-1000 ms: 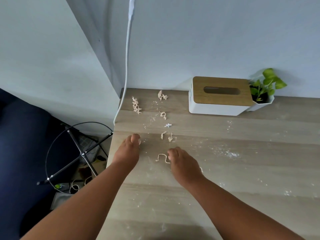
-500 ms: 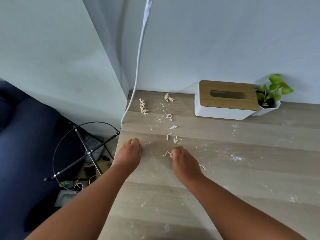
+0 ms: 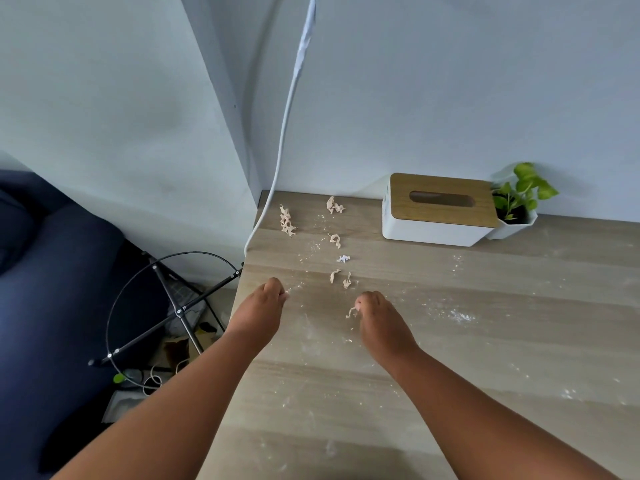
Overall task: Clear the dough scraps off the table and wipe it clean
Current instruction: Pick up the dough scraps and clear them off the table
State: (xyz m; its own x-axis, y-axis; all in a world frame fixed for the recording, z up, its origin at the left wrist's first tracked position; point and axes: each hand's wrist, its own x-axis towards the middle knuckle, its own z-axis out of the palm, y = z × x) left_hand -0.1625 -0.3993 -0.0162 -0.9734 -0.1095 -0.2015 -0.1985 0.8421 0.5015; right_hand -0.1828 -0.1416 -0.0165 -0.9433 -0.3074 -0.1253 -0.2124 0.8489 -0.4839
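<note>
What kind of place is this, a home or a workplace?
Most likely a home room, not a professional kitchen. A wooden table stands in a wall corner and bears a tissue box and a small potted plant; a dark blue sofa is beside it.

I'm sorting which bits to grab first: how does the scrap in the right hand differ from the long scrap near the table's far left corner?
The scrap in the right hand is a thin strand, pinched and dangling from the right hand; the long scrap at the far left corner is a bigger, crinkled cluster lying loose on the table. The held one is near the person, the other close to the wall. Both are pale beige dough.
</note>
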